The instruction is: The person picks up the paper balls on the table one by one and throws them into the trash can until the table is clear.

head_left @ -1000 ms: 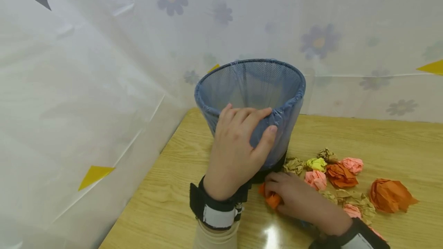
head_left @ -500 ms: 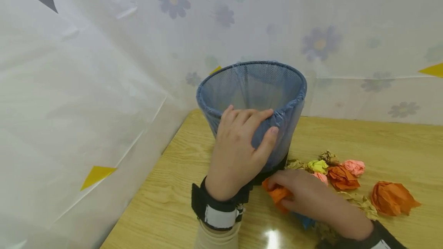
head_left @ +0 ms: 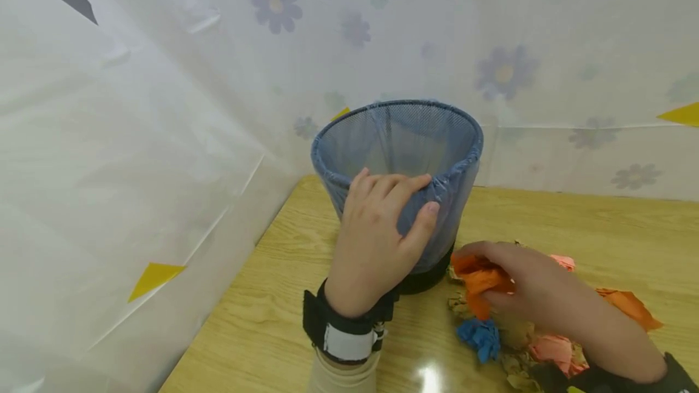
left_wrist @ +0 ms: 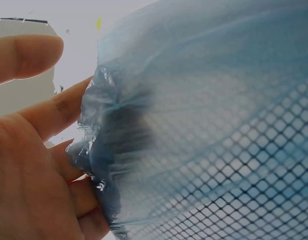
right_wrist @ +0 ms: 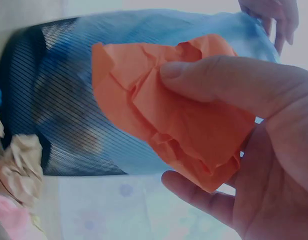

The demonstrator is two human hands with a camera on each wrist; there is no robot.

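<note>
The desk [head_left: 573, 223] is pale wood w/ a floral sheet hung behind it, and the biggest thing on it is the mesh bin [head_left: 459, 138], standing upright near the back left corner, lined w/ a thin blue plastic bag folded over the rim. Your left hand [head_left: 377, 235] is on its near wall just under the rim, fingers curled over the bag fold & thumb spread across the mesh; the left wrist view shows the film bunched against your fingers. That bin looks light & prob tips easily, and the liner looks slick and loose, so press on the wire wall itself rather than on the film alone. Your right hand [head_left: 532, 287] sits just right of the bin's dark base, above the desk, its grip closed round the orange paper ball [head_left: 477, 278]: thumb on top, fingers under, per the right wrist view. It's crumpled paper, so v. light, soft, springy, not fragile; a loose pinch across the bulk is enough, squeeze hard and it just flattens. Under and beside that hand lie more paper wads, apart from the bin: an orange one [head_left: 628, 305] far right, pink ones [head_left: 551, 347], tan ones, and a small blue wad [head_left: 479, 338] nearest you.
</note>
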